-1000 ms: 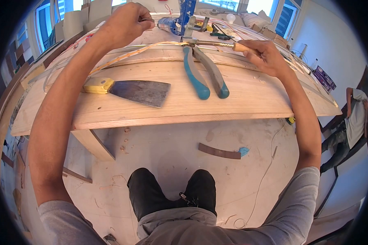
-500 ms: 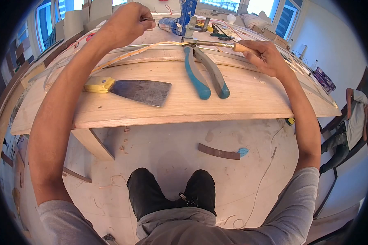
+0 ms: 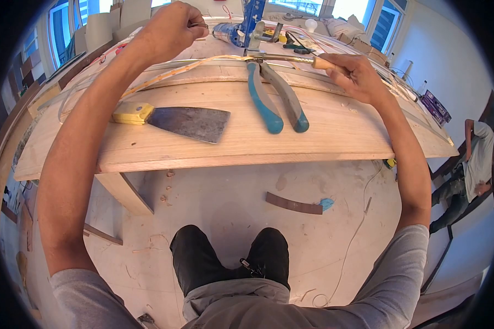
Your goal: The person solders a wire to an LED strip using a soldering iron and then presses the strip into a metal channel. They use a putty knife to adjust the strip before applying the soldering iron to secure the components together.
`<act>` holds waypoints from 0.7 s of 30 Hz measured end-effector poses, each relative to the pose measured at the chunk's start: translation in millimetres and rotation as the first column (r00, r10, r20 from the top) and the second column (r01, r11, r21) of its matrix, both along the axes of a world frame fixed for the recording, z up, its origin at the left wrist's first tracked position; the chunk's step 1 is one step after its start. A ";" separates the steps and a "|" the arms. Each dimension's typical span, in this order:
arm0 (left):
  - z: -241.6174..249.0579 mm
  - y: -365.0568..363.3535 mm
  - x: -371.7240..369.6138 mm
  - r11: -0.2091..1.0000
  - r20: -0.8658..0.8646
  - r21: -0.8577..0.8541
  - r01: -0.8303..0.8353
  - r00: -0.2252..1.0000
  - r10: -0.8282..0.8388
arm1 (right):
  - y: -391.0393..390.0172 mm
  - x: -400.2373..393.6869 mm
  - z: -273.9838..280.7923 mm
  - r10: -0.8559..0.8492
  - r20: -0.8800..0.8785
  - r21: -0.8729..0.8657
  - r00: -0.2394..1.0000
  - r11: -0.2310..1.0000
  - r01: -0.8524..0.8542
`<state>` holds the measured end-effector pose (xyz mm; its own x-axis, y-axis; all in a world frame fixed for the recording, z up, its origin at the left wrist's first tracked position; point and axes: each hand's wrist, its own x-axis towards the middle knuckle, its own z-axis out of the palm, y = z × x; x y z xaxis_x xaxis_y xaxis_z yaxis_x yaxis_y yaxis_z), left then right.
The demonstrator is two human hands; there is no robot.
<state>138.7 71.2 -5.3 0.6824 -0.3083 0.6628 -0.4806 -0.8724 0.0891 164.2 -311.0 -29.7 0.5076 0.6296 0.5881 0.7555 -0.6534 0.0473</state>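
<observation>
My right hand (image 3: 350, 75) is closed around the wooden handle of a soldering iron (image 3: 319, 63). Its metal shaft points left, over the jaws of pliers (image 3: 266, 101) with teal and grey handles. At the iron's far end lies the tip of a yellowish LED strip (image 3: 170, 72), which runs left behind my forearm. My left hand (image 3: 173, 33) is raised above the board with fingers pinched; what they hold is too small to make out. Below it, a putty knife (image 3: 189, 122) with a yellow handle rests on the wooden board (image 3: 324, 134).
Behind the pliers stands a blue tool with a metal bracket (image 3: 252, 33). Farther back are a white bulb (image 3: 311, 25), several wires and a purple box (image 3: 436, 107). A curved brown strip (image 3: 294, 203) lies on the floor. Another person (image 3: 475, 159) stands at the right.
Both my hands and the tools hold almost the same positions. The person at the right has shifted an arm, and a hand now shows near the waist.
</observation>
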 end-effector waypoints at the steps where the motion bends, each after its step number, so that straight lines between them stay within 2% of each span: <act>1: 0.1 -0.1 -0.2 1.000 0.001 -0.003 -0.002 1.000 0.002 | -0.2 0.0 0.3 -0.008 0.003 -0.010 1.000 1.000 0.008; 6: -0.5 -0.4 -1.5 1.000 0.012 -0.019 -0.014 1.000 0.015 | 1.6 -5.3 3.0 -0.028 -0.031 0.018 0.999 0.999 0.029; 12: 1.4 0.2 -1.5 1.000 -0.034 -0.031 -0.003 0.999 0.002 | -4.4 0.1 3.9 0.002 0.030 -0.013 1.000 1.000 -0.001; 15: -0.8 2.7 2.0 1.000 0.014 -0.023 0.021 1.000 -0.021 | -3.0 -4.7 6.4 -0.028 0.004 -0.002 1.000 1.000 0.028; 21: -0.6 4.5 4.6 1.000 0.012 0.000 0.017 1.000 -0.017 | -6.2 2.0 4.0 0.018 0.036 0.004 0.999 1.000 -0.018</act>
